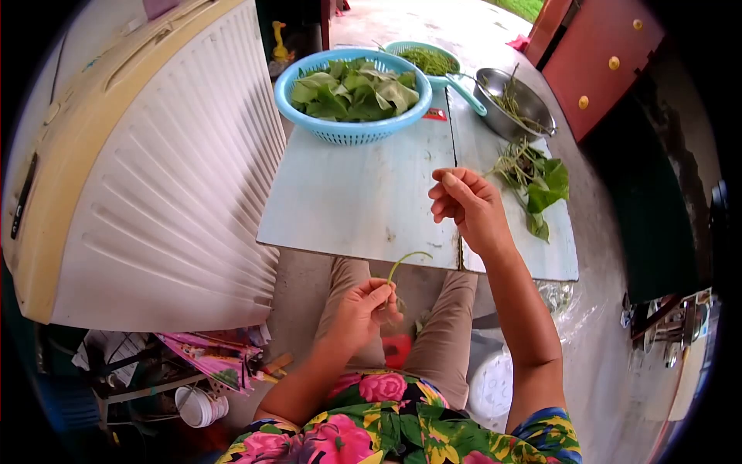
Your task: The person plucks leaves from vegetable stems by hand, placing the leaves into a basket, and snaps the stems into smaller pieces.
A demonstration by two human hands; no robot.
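My left hand (366, 311) pinches a thin green stem (403, 261) over my lap, and the stem's tip curves up and to the right. Above the front part of the pale table (348, 193), my right hand (468, 203) is raised with its fingers curled and thumb against them; whether anything small is between them cannot be made out. Right of that hand lies a bunch of stems with green leaves (546, 185). A blue basket (352, 133) full of leaves stands at the table's back left.
Behind the blue basket is a green colander (457, 80) of green stems. A metal bowl (498, 116) with some stems stands at the back right. A white ribbed panel (178, 178) rises on the left. Red cabinet (591, 62) at far right.
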